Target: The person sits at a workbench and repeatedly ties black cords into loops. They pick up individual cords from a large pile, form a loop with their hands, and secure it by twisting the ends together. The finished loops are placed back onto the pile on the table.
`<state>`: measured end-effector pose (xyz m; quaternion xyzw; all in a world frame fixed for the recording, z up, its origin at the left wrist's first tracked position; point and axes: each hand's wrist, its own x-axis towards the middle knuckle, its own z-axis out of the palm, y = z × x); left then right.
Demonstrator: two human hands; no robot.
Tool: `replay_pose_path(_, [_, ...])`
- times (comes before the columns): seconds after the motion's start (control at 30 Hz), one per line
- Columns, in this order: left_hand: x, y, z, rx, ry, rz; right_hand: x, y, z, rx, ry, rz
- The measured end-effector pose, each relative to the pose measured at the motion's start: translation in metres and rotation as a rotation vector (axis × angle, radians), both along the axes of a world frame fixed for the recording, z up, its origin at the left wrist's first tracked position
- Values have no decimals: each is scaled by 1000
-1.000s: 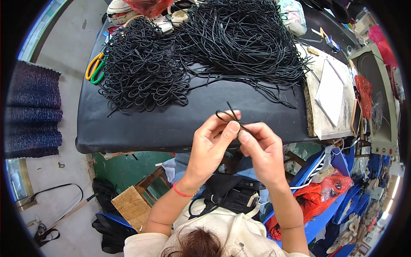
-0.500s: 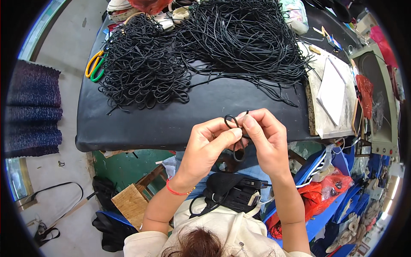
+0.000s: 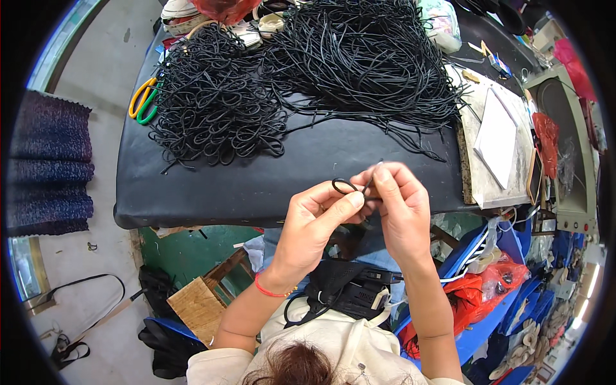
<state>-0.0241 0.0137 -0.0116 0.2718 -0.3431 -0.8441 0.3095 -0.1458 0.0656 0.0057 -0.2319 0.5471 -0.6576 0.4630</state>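
I see a short black cord [image 3: 346, 187] bent into a small loop, held in the air just over the near edge of the table [image 3: 269, 186], a little right of centre in the head view. My left hand [image 3: 314, 228] pinches the cord between thumb and forefinger, just below the loop; the other fingers are curled in. My right hand [image 3: 401, 205] is pressed up against the left at the fingertips, thumb and forefinger closed on the same cord, one thin free end sticking up past the knuckles toward 12 o'clock. The two hands touch each other at the pinch. A red band [image 3: 269, 289] sits on the left wrist. At 10 o'clock from the hands lies a pile of looped black cords [image 3: 215, 115] on the black table top; at 12 o'clock, larger and further back, a heap of straight black cords [image 3: 366, 61], its loose ends trailing toward the hands but not reaching them. Just beside the looped pile, at its 9 o'clock side, I note scissors [image 3: 144, 102] with yellow and green handles. At 2 o'clock from the hands, on the table's right end, a white flat sheet [image 3: 497, 135] lies on a pale slab. Below the table edge, at 7 o'clock, stands a wooden box [image 3: 199, 308] on the floor; at 4 o'clock, blue crates [image 3: 494, 314] with red bags.
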Motion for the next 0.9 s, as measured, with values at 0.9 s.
replay_pose_path(0.9, [1, 3, -2, -308, -203, -148, -13, 18, -16, 28, 403, 5])
